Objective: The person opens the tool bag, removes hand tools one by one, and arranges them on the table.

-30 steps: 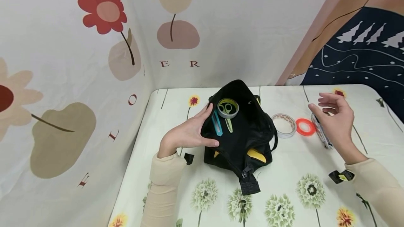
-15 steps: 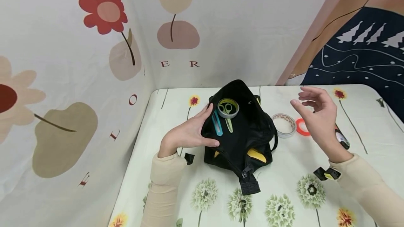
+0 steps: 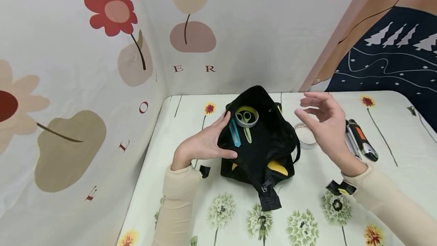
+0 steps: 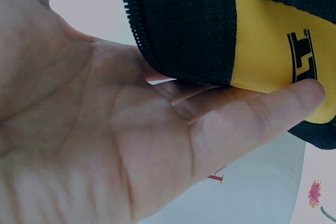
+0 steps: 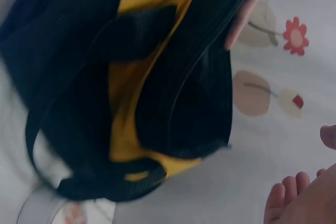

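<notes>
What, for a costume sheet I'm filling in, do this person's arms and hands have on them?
Plain, pale beige sleeves run to the wrists; the left sleeve and right sleeve both show creases. The left hand and right hand wear no gloves. Small black pieces show beside the left cuff and right cuff, the latter with a yellow patch.

On the pale wall cloth (image 3: 252, 10), you can read spaced red letters: what looks like an F (image 3: 90, 194), then L (image 3: 123, 146), O (image 3: 143, 107), E (image 3: 178, 68) and R (image 3: 209, 68). Your bag's yellow panel (image 4: 257, 35) bears partly covered black lettering (image 4: 303, 56), not legible to you as a word, with a small ® mark (image 4: 305, 32).
</notes>
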The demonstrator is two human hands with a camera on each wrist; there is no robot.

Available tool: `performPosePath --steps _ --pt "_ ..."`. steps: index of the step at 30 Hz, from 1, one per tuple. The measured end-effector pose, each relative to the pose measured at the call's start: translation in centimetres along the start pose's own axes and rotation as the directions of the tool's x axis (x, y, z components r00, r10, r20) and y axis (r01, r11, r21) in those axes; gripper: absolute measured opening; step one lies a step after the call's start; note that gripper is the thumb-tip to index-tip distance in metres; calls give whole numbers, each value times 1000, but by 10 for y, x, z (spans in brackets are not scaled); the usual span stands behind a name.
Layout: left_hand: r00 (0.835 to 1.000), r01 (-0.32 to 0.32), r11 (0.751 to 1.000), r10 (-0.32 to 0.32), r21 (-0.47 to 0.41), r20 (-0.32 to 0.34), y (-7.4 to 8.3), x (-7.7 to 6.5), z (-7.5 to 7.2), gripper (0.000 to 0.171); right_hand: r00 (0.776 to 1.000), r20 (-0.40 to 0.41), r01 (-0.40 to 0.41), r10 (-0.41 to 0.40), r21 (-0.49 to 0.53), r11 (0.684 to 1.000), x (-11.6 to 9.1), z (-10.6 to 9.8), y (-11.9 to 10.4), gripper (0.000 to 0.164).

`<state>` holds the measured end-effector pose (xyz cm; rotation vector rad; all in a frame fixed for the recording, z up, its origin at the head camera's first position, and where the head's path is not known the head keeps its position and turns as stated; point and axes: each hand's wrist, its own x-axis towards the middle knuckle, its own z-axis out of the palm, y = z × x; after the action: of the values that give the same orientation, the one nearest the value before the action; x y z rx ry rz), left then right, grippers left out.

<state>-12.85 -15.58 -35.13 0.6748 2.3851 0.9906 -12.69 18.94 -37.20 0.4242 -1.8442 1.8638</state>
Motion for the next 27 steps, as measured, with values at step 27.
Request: performPosePath --steps 27 --pt "1000 -8 1000 7 -8 -8 0 -1 0 122 957 277 -56 89 -124 991 0 70 17 57"
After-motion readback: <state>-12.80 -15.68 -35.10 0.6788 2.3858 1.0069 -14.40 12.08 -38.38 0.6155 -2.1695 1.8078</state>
